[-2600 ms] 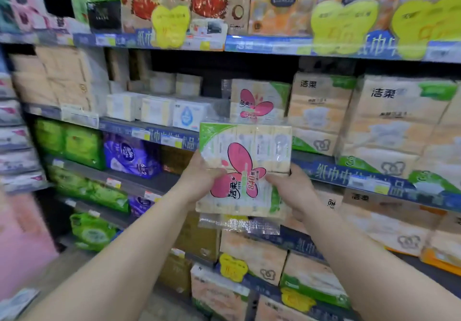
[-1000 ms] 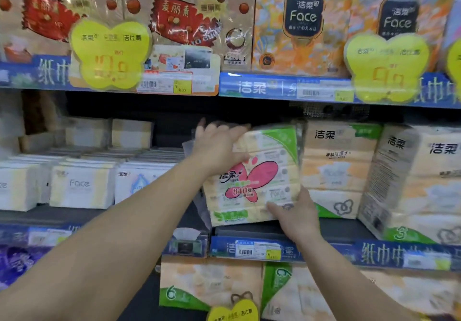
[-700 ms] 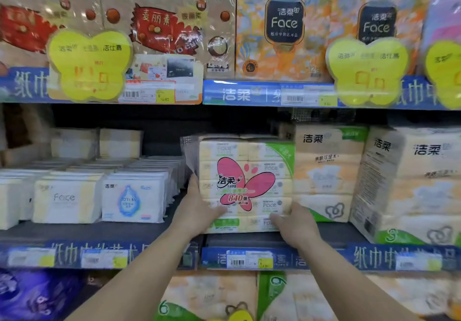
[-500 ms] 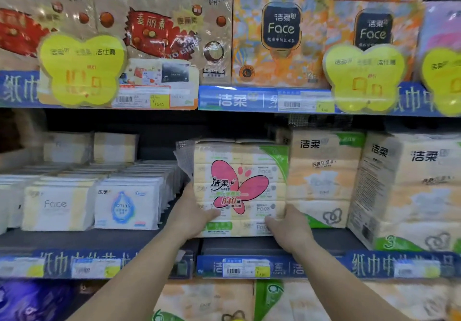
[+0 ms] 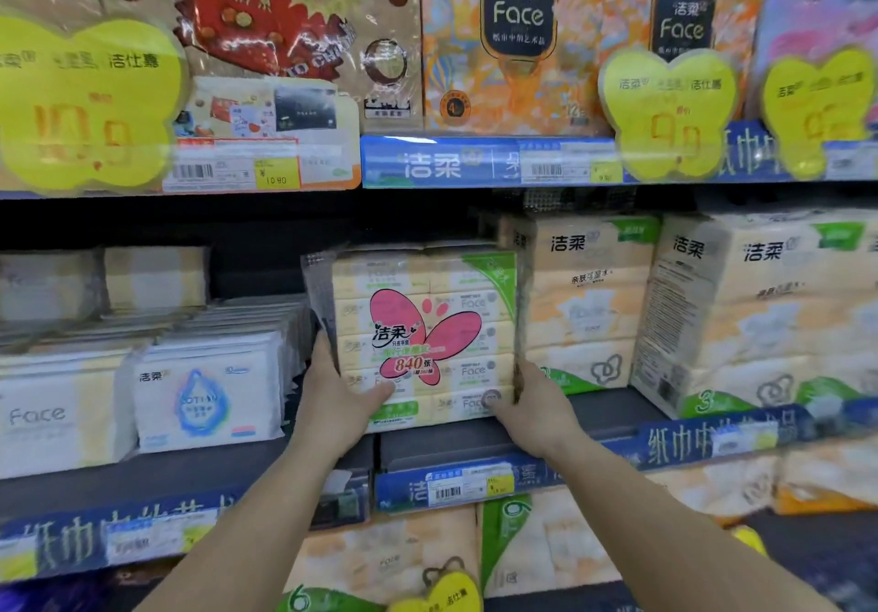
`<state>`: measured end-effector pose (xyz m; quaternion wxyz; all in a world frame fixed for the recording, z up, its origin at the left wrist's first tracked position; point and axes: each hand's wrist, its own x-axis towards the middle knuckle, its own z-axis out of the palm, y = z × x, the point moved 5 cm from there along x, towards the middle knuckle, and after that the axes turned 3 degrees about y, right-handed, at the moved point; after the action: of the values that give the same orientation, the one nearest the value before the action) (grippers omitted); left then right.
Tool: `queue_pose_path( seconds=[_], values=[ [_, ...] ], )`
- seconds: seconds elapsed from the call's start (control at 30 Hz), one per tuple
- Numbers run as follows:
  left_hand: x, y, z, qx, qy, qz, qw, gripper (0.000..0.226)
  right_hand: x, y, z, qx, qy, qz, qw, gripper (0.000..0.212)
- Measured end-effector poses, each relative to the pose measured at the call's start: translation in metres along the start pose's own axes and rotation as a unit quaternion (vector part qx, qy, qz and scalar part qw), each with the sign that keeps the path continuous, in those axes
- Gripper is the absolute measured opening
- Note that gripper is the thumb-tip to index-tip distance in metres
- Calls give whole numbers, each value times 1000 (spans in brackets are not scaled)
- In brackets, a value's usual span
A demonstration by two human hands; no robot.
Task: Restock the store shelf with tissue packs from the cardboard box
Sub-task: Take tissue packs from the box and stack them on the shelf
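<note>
The tissue pack (image 5: 423, 333), carried in mid-air seconds ago, now stands on the shelf (image 5: 475, 445). Left hand (image 5: 335, 402) at 8 o'clock and right hand (image 5: 534, 409) at 4 o'clock grip its lower corners. Placement nearly complete; release remains.

Yellow butterfly price tags (image 5: 667, 110) hang on the upper shelf edge above blue label strips (image 5: 442, 162).

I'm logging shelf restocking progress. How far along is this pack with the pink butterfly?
Done: the tissue pack stands upright on the middle shelf, beside the taller packs on its right. In hand: the left hand and right hand grip its lower corners. Left: letting go and perhaps pushing it back. The cardboard box isn't in view, so remaining stock is unknown.
</note>
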<state>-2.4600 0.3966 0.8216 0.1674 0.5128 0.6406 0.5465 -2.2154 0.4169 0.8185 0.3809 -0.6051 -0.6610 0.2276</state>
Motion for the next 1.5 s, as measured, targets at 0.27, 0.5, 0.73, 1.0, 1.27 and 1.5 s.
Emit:
queue_pose_path(
  seconds=[0.27, 0.5, 0.73, 1.0, 1.27, 1.5],
  values=[
    [-64, 45, 14, 206, 118, 145, 961, 90, -37, 13, -25, -70, 59, -31, 995, 60],
    [-159, 91, 129, 401, -220, 128, 880, 89, -99, 89, -108, -262, -13, -13, 965, 70],
    [-350, 176, 293, 383, -402, 181, 812, 89, -227, 243, -295, -360, 29, 101, 927, 69],
    [-500, 268, 439, 323, -455, 300, 774, 86, -317, 361, -443, -364, 91, 220, 900, 65],
    [-544, 299, 577, 283, -503, 335, 744, 83, -309, 475, -518, -358, 107, 295, 879, 66],
    [-525, 303, 710, 286, -539, 298, 734, 83, -232, 575, -552, -353, 66, 341, 869, 69]
  ],
)
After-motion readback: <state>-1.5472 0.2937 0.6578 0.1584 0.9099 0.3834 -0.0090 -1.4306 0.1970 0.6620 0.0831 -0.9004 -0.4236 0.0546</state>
